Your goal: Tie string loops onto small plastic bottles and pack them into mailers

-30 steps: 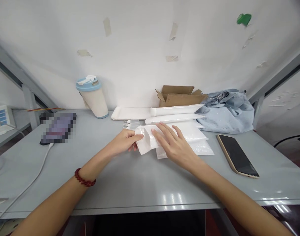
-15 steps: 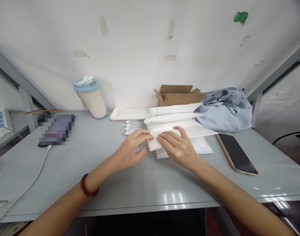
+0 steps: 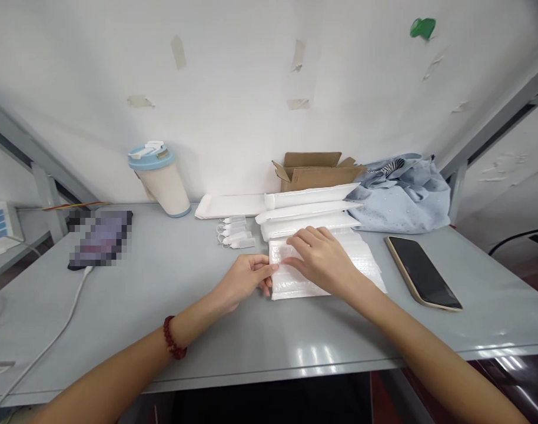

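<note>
My left hand [image 3: 251, 277] pinches the left edge of a clear bubble wrap bag [image 3: 335, 280], its thumb on top and its fingers underneath. My right hand [image 3: 317, 256] lies over the bag, thumb spread away from bent fingers. Part of the bag is hidden beneath that hand and forearm. Just behind the bag, several narrow white folded packets [image 3: 311, 226] lie in a row across the table. To their left are several small clear plastic pieces [image 3: 236, 232] with white tips and thin loops.
A flat white packet [image 3: 229, 206] lies near the wall. Behind stand a cream tumbler [image 3: 165, 185] with blue lid and an open cardboard box [image 3: 322, 176]. Pale blue cloth [image 3: 401, 200] and a phone [image 3: 421, 274] are at right; a blurred-out device [image 3: 101, 238] with white cable is left.
My hands have gone from the white packet to the bubble wrap bag, which now lies nearer me and shows more. The left hand has closed on its edge. The packet lies with the others.
</note>
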The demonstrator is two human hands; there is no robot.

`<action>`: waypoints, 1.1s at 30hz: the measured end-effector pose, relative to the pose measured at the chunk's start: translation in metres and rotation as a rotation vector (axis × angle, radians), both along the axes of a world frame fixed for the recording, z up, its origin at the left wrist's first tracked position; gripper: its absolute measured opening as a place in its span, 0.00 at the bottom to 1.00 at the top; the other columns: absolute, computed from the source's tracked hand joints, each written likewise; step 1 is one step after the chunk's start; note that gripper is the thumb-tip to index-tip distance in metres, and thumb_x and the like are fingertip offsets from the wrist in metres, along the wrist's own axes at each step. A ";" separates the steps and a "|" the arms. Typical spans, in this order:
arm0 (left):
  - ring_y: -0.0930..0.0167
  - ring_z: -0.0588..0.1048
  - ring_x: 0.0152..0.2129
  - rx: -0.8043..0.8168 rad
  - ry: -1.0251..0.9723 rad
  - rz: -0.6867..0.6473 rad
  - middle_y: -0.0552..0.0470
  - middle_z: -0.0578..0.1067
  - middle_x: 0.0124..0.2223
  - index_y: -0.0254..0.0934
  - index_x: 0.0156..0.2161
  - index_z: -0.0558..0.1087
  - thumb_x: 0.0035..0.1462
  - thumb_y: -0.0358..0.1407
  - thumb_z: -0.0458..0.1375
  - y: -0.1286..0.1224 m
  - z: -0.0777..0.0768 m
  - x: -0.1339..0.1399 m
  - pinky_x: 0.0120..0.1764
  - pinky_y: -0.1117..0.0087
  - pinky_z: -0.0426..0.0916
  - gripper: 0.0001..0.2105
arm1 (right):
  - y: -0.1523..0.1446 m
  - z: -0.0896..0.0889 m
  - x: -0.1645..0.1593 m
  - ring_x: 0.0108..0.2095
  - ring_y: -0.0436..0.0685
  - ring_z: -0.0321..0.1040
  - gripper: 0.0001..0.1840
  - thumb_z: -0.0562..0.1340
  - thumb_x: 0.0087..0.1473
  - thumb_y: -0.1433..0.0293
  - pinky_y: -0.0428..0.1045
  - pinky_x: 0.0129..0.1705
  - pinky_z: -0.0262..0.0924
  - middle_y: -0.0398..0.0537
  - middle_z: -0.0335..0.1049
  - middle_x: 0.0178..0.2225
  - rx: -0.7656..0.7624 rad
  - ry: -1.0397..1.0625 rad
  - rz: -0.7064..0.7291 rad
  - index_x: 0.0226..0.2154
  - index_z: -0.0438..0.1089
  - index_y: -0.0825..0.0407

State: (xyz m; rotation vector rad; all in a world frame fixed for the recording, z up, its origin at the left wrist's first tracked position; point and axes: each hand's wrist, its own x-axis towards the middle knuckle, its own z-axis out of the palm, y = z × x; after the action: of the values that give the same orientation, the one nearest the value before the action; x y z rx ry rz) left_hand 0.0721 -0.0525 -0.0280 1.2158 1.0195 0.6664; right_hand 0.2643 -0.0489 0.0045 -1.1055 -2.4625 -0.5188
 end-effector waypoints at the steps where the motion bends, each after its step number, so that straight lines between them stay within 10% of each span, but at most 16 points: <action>1: 0.76 0.69 0.17 -0.033 -0.023 0.020 0.56 0.70 0.21 0.35 0.26 0.70 0.50 0.42 0.63 0.002 -0.001 -0.001 0.26 0.72 0.66 0.12 | 0.001 0.000 0.001 0.34 0.58 0.63 0.12 0.63 0.55 0.62 0.51 0.34 0.55 0.52 0.70 0.33 -0.073 -0.028 0.013 0.33 0.68 0.55; 11: 0.72 0.76 0.30 0.003 -0.150 0.159 0.49 0.78 0.33 0.33 0.36 0.76 0.51 0.38 0.63 0.011 0.006 -0.009 0.39 0.68 0.71 0.10 | -0.002 0.006 0.005 0.44 0.63 0.62 0.31 0.71 0.42 0.57 0.56 0.43 0.60 0.56 0.64 0.47 -0.360 -0.095 0.061 0.46 0.66 0.53; 18: 0.68 0.76 0.29 0.776 0.574 0.566 0.47 0.79 0.35 0.35 0.38 0.74 0.55 0.37 0.53 0.066 0.008 -0.080 0.37 0.64 0.72 0.11 | -0.005 0.010 0.005 0.50 0.68 0.59 0.38 0.74 0.37 0.60 0.59 0.47 0.59 0.58 0.59 0.53 -0.477 -0.192 -0.024 0.50 0.62 0.52; 22: 0.59 0.69 0.47 1.055 0.890 0.475 0.42 0.76 0.45 0.35 0.34 0.75 0.54 0.33 0.50 0.098 -0.009 -0.121 0.52 0.55 0.63 0.11 | -0.003 0.007 0.005 0.48 0.65 0.61 0.29 0.69 0.46 0.60 0.57 0.47 0.60 0.57 0.61 0.51 -0.488 -0.187 -0.075 0.48 0.63 0.53; 33: 0.60 0.68 0.50 1.144 1.000 0.313 0.43 0.75 0.49 0.35 0.41 0.76 0.56 0.30 0.46 0.116 -0.034 -0.131 0.53 0.54 0.61 0.16 | -0.001 0.009 0.002 0.47 0.66 0.62 0.26 0.63 0.53 0.58 0.57 0.44 0.60 0.59 0.63 0.47 -0.486 -0.154 -0.198 0.49 0.62 0.55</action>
State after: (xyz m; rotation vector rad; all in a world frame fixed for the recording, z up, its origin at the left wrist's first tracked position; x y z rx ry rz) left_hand -0.0591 0.0637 -0.0619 2.5666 1.7553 0.9504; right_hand 0.2659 -0.0500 0.0139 -1.5582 -2.7085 -0.0513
